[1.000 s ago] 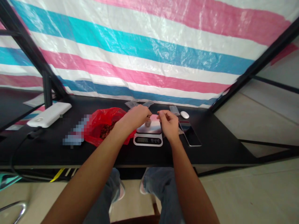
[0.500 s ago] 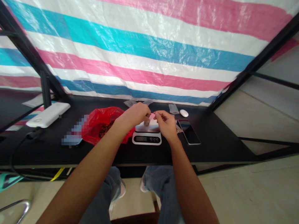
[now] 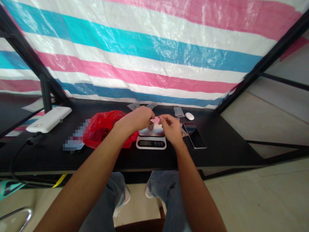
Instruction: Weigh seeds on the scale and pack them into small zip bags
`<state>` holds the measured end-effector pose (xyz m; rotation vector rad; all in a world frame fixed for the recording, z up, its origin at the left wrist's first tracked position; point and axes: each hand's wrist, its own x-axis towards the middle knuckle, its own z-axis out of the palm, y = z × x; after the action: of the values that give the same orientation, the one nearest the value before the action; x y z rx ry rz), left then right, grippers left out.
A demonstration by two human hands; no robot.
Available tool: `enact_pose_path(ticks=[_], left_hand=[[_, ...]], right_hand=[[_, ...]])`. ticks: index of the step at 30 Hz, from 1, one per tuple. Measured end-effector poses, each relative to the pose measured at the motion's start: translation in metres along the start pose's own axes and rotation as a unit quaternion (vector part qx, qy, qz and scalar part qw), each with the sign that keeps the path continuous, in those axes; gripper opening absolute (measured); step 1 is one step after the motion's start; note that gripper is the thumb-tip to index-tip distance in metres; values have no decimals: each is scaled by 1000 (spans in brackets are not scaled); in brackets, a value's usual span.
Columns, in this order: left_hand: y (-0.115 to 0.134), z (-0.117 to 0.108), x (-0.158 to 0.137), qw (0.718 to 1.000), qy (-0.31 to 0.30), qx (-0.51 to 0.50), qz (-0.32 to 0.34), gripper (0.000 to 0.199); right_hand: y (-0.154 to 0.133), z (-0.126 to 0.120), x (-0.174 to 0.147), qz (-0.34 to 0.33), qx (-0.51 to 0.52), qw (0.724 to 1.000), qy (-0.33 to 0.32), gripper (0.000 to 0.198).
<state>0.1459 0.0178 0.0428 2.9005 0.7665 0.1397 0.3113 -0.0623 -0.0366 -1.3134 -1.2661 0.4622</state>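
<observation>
A small clear plastic bag (image 3: 151, 126) with some brown bits in it is at the steel plate of a white digital kitchen scale (image 3: 151, 142). My left hand (image 3: 143, 117) is closed over the bag's top, its fingertips curled down beside the brown bits; what they pinch is hidden. From the other side my right hand (image 3: 171, 127) pinches what looks like the bag's thin edge between thumb and forefinger. Left of the scale lies an open red plastic bag (image 3: 94, 129) holding a heap of dark brown pieces, partly covered by my left forearm.
On the right lie a phone (image 3: 194, 135), a white oval object (image 3: 189, 116) and a clear bag (image 3: 179, 112). More clear bags (image 3: 134, 106) are behind my left hand. A white power bank-like block (image 3: 49, 119) with a cable sits at left. Striped sheeting (image 3: 149, 58) hangs behind the table.
My left fingers have lifted slightly off the small bag, and its brown bits show more clearly. My right hand keeps its pinch. The scale's display appears changed.
</observation>
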Motion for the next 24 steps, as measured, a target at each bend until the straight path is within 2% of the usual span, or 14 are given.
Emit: enact_pose_path(ticks=[4,9,24], left_hand=[[2,-1,1,1000,-9,6,3,24],[1,-3,2,1000,17,-20,14,25],[1,0,3,997,30,-67,-10,30]], right_hand=[[-1,0,0,5,-5,1000,-5,33],[-2,-1,-1,1,-1,1000,-7,31],[-1,0,-2,3,2,1000,-11,33]])
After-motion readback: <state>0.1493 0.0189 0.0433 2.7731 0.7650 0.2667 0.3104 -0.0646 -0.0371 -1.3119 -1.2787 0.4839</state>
